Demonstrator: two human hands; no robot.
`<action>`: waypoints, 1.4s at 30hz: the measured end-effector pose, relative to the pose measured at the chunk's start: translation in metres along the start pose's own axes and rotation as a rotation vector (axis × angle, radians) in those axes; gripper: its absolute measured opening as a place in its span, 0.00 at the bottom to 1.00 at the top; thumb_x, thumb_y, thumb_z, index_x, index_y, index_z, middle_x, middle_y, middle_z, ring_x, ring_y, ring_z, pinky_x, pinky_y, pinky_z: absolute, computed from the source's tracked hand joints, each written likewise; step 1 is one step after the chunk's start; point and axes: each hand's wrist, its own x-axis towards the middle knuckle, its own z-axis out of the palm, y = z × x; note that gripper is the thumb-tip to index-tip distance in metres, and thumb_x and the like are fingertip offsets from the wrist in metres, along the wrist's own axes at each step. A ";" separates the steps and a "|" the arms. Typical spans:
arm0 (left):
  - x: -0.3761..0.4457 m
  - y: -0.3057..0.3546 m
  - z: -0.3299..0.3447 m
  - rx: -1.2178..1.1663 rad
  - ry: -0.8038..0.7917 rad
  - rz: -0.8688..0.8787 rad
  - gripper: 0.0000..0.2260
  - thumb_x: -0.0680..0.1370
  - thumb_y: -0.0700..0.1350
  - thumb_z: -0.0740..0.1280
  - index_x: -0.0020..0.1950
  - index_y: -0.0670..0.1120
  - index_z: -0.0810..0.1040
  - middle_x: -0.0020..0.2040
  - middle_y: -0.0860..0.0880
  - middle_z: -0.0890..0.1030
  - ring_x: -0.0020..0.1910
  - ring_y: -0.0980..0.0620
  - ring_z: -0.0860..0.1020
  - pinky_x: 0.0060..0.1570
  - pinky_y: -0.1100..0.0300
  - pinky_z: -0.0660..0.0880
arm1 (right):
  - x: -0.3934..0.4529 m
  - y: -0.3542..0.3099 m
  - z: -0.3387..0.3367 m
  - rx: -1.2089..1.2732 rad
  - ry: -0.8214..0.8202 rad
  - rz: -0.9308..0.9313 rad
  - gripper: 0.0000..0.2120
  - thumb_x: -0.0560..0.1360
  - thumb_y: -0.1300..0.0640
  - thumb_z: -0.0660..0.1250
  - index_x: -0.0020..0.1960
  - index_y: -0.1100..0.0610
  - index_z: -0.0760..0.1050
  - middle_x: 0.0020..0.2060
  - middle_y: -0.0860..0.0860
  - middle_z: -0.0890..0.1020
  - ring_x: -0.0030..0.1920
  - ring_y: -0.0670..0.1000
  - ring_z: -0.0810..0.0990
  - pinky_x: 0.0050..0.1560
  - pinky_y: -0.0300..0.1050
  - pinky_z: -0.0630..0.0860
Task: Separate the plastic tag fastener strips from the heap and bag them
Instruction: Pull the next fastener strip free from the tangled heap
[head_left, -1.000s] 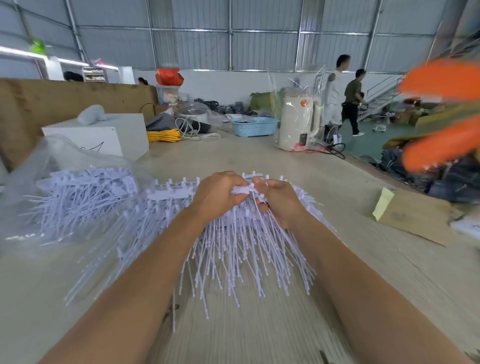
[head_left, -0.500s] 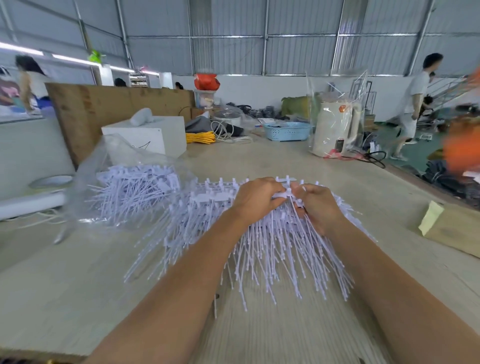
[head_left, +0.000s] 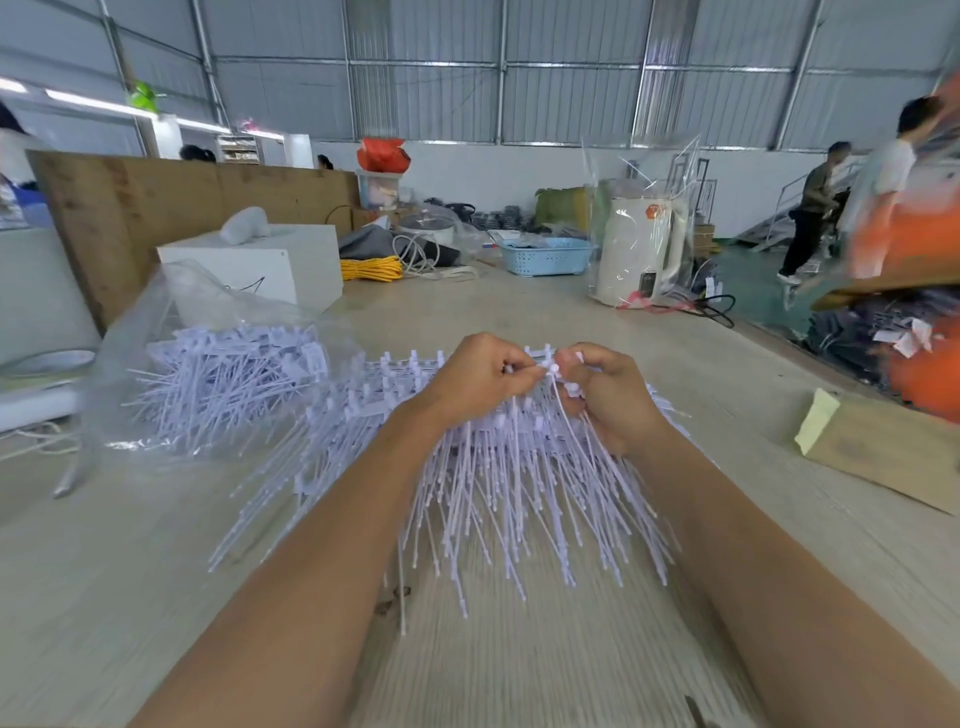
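A heap of white plastic tag fastener strips fans out on the table in front of me, thin stems pointing toward me. My left hand and my right hand meet over the heap's far edge. Both pinch the head end of one fastener strip between fingertips and thumbs. To the left lies a clear plastic bag with several fastener strips inside.
A white box stands behind the bag, a wooden board behind that. Yellow cord, a blue basket and a wrapped white kettle sit farther back. A cardboard piece lies at right. People move at far right.
The view has swung left and steadied. My hands stay at the heap's top edge, with the fingertips now drawn closer together on one strip's head.
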 end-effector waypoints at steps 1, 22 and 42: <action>0.001 0.003 -0.001 -0.024 0.008 0.004 0.08 0.76 0.42 0.69 0.37 0.44 0.83 0.22 0.60 0.75 0.20 0.63 0.66 0.24 0.72 0.61 | 0.000 -0.003 0.002 0.018 -0.002 0.014 0.11 0.78 0.64 0.63 0.37 0.65 0.73 0.22 0.50 0.67 0.21 0.45 0.63 0.24 0.35 0.61; -0.004 0.011 0.005 0.462 -0.142 -0.031 0.17 0.72 0.59 0.69 0.51 0.48 0.84 0.51 0.47 0.79 0.46 0.49 0.76 0.47 0.55 0.74 | 0.004 -0.042 -0.043 1.106 0.166 0.159 0.08 0.75 0.61 0.62 0.37 0.60 0.75 0.30 0.50 0.73 0.26 0.43 0.71 0.26 0.31 0.70; -0.010 0.064 0.040 -0.651 -0.222 -0.358 0.05 0.82 0.41 0.59 0.47 0.44 0.72 0.36 0.46 0.74 0.22 0.58 0.72 0.24 0.64 0.73 | 0.007 -0.044 0.001 0.404 0.297 0.140 0.06 0.78 0.60 0.63 0.43 0.58 0.75 0.35 0.54 0.78 0.28 0.49 0.76 0.29 0.40 0.72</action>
